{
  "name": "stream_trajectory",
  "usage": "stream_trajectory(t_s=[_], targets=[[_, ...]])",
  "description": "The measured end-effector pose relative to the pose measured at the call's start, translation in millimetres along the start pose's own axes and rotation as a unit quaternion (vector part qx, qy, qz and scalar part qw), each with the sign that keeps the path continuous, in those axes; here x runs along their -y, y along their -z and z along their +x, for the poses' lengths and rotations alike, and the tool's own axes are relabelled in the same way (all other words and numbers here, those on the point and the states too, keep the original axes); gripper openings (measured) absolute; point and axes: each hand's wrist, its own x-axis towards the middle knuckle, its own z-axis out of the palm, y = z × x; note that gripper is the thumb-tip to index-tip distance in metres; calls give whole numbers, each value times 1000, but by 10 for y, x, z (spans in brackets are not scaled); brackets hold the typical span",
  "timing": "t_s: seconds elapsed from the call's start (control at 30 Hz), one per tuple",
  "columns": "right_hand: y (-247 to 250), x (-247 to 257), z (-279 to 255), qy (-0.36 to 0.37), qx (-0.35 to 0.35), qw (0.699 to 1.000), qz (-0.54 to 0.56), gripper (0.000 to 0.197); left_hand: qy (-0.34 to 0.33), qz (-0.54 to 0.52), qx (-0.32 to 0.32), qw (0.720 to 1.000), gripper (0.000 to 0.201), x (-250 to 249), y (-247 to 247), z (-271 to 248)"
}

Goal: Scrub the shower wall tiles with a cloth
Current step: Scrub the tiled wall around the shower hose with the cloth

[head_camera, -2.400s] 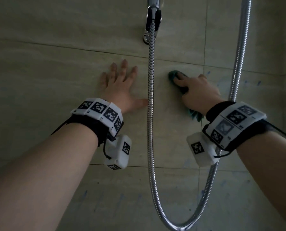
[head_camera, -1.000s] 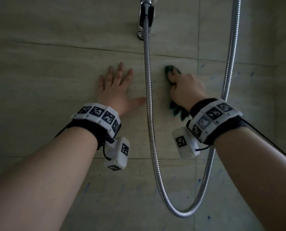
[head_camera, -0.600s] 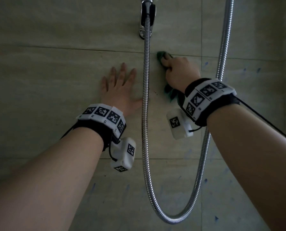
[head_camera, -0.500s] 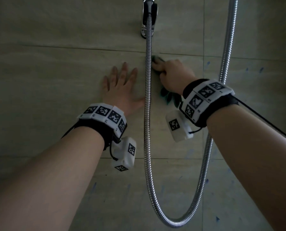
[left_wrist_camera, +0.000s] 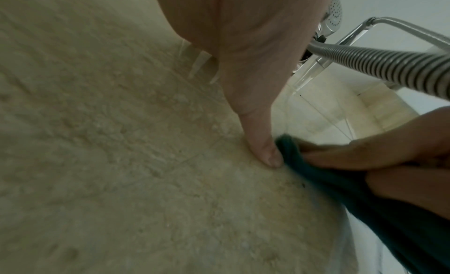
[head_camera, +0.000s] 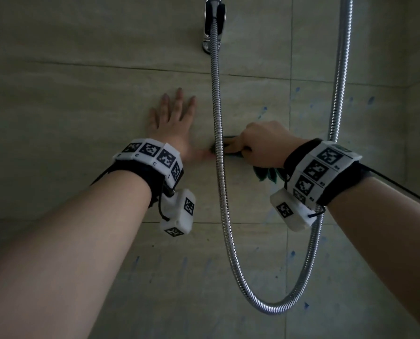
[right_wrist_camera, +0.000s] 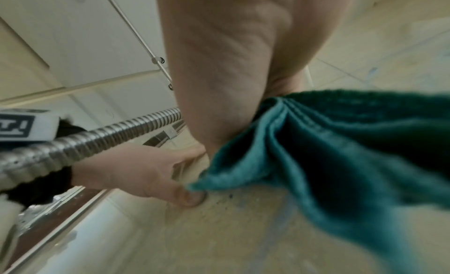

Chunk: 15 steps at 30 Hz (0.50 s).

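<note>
Spanning the head view, the beige wall tiles point(head_camera: 86, 113) carry blue smudges, with the metal shower hose point(head_camera: 220, 167) looping in front. The left hand point(head_camera: 173, 128) lies flat, fingers spread; the right hand point(head_camera: 262, 143) grips the teal cloth point(right_wrist_camera: 340, 143) against the tile (cloth touches left thumb in wrist views). Wrist markers bear no legible writing.

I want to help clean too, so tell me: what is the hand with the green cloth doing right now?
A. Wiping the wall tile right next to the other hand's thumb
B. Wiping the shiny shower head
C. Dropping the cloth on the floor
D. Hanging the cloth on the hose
A: the right hand presses the green cloth on the wall tile, its edge touching the thumb of the left hand.
</note>
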Motion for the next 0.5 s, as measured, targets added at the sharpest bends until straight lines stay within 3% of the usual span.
stream_trajectory(t_s=[0.13,0.27,0.4,0.5], targets=[[-29,-99,167,-17,-53,998,-31,57,1,1,-10,1000,123,2,-18,2],[69,-272,239,-142,-79,986,31,59,-1,11,-12,1000,124,7,-27,8],[64,-531,113,-292,-95,943,130,57,6,18,-12,1000,127,13,-50,35],[-46,-474,41,-311,-120,926,180,52,-1,11,-11,1000,127,23,-55,38]])
